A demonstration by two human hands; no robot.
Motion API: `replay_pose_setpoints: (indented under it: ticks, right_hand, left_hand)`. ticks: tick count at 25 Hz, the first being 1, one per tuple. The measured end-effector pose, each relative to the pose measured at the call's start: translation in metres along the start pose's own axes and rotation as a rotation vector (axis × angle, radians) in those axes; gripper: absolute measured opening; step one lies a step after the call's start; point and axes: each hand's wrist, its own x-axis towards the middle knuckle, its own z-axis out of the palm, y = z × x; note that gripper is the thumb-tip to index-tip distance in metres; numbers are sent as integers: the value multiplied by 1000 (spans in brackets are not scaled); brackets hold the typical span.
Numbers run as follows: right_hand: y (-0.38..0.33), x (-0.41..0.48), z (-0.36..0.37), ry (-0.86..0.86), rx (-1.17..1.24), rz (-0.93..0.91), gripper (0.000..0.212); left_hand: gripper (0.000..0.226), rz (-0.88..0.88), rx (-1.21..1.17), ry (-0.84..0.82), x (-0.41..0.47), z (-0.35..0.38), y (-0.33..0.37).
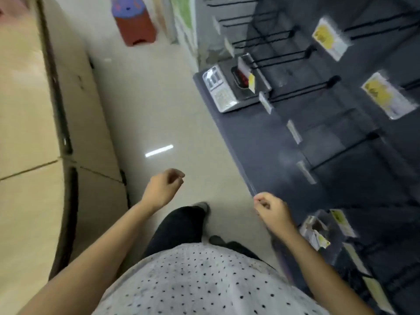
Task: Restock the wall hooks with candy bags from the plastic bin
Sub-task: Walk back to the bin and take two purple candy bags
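Note:
A dark display wall with black hooks [302, 89] runs along the right side of a blurred, tilted view. Yellow-and-clear candy bags hang on some hooks: one at the upper right [329, 38], another lower down [388, 95], and more near my right wrist [318, 230]. Many hooks are bare. My left hand [162, 188] is curled shut over the floor and holds nothing. Close to the wall's lower ledge, my right hand [272, 211] is also curled shut and holds nothing. The plastic bin is not in view.
A digital scale [225, 92] sits on the dark base ledge [250, 142]. A red stool with a blue top [134, 21] stands on the pale floor far ahead. Beige cabinets [29, 110] line the left. My legs and shoes are below.

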Motion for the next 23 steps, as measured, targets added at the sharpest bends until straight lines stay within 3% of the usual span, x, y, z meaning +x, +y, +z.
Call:
replay_pose_setpoints:
  ticks: [2, 6, 10, 15, 20, 23]
  right_hand:
    - [-7, 4, 0, -160, -196, -109, 12]
    - [-30, -10, 31, -562, -639, -344, 23]
    - [-68, -38, 96, -787, -949, -696, 26]
    - [-115, -128, 207, -1013, -1039, -1043, 27]
    - [-123, -260, 308, -1192, -1108, -1371, 29]
    - [-115, -336, 362, -1275, -1147, -1449, 28]
  left_hand:
    - [19, -86, -108, 123, -41, 10, -25]
    - [21, -275, -198, 195, -147, 39, -85]
    - [26, -524, -271, 317, -242, 60, -141]
    - [24, -762, -443, 584, -362, 104, -198]
    - [27, -904, -498, 587, -483, 157, -257]
    - [29, -921, -486, 527, -549, 168, -297]
